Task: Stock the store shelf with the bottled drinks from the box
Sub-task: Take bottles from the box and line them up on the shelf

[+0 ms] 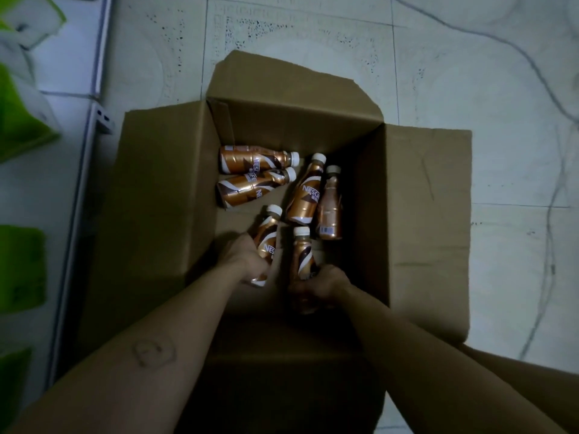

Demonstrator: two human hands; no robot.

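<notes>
An open cardboard box (369,195) stands on the tiled floor below me, flaps folded outward. Several brown and gold coffee bottles with white caps lie on its bottom. My left hand (242,256) is wrapped around one bottle (268,234) near the box's front, cap pointing away from me. My right hand (321,283) grips the lower half of a second bottle (302,250) just to the right of it. Two bottles (250,172) lie side by side at the back left. Two others (308,195) lie at the back right.
A white shelf unit edge (91,145) runs along the left, with green and white packages (18,120) on it. Pale tiled floor (470,73) surrounds the box on the far and right sides.
</notes>
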